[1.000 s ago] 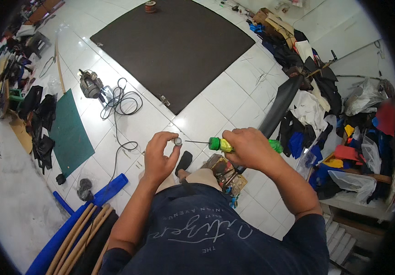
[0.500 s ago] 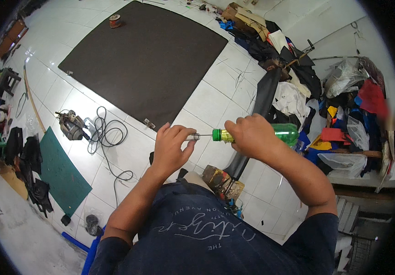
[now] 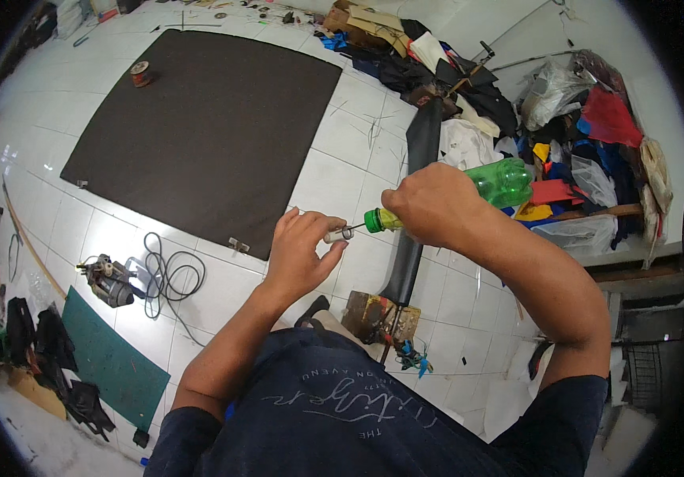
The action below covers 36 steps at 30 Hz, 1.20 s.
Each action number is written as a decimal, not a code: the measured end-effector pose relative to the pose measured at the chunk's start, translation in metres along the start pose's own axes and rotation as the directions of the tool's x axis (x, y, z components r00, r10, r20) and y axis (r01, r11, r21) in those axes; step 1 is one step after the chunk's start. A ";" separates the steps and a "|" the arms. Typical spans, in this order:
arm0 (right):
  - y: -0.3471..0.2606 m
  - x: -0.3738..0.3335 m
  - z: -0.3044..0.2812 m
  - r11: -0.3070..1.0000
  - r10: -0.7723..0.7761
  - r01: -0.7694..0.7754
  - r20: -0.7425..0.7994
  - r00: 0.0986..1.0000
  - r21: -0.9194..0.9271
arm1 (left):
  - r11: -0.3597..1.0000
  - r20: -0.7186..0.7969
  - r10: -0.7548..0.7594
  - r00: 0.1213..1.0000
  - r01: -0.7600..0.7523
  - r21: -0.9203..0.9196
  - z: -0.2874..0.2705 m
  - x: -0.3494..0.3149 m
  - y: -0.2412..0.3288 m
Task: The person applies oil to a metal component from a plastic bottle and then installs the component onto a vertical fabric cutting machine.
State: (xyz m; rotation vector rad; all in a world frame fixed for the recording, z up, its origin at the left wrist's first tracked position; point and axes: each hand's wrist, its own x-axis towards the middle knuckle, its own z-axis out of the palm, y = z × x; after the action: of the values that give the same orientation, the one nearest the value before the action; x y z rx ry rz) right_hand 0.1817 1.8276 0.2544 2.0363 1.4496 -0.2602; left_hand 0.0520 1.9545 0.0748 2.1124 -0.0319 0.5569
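My right hand (image 3: pixel 436 200) is wrapped round a green plastic bottle (image 3: pixel 505 183), tilted with its green cap (image 3: pixel 373 221) lower and toward the left. A thin spout (image 3: pixel 358 226) sticks out of the cap. Between thumb and fingers, my left hand (image 3: pixel 298 253) pinches a small whitish cylinder (image 3: pixel 336 236) with a ring-like end facing the bottle. The spout's tip is at that end; whether it goes inside is too small to tell. Both hands are held in front of my body, above the tiled floor.
A large dark sheet (image 3: pixel 207 143) lies on the tiles, with a spool (image 3: pixel 141 74) on it. Left are a motor-like machine (image 3: pixel 110 280), a coiled cable (image 3: pixel 171 278) and a green mat (image 3: pixel 112 358). A long black padded piece (image 3: pixel 421 159) and heaped fabric scraps (image 3: pixel 469 143) lie right.
The bottle has tipped, its base rising and its cap dropping toward the cylinder. The cylinder now slants in my left fingers. My view has shifted, so the floor things appear farther left.
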 end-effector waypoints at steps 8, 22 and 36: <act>0.005 -0.003 -0.011 0.998 0.035 -0.033 0.030 0.999 -0.052 | 0.998 0.030 0.047 0.998 -0.046 -0.044 0.007 0.018 0.001; 0.016 0.005 -0.027 0.999 0.017 -0.015 0.061 0.998 -0.045 | 0.994 0.015 0.039 0.999 -0.037 -0.102 0.004 0.031 -0.002; 0.023 0.014 -0.032 0.994 0.020 -0.011 0.077 0.997 -0.108 | 0.988 -0.030 0.047 0.998 -0.051 -0.144 0.009 0.041 -0.010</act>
State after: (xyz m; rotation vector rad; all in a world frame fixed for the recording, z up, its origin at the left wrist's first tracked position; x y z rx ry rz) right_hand 0.2016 1.8523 0.2807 1.9290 1.3699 -0.2471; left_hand 0.0945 1.9603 0.0789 1.9671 -0.1065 0.5935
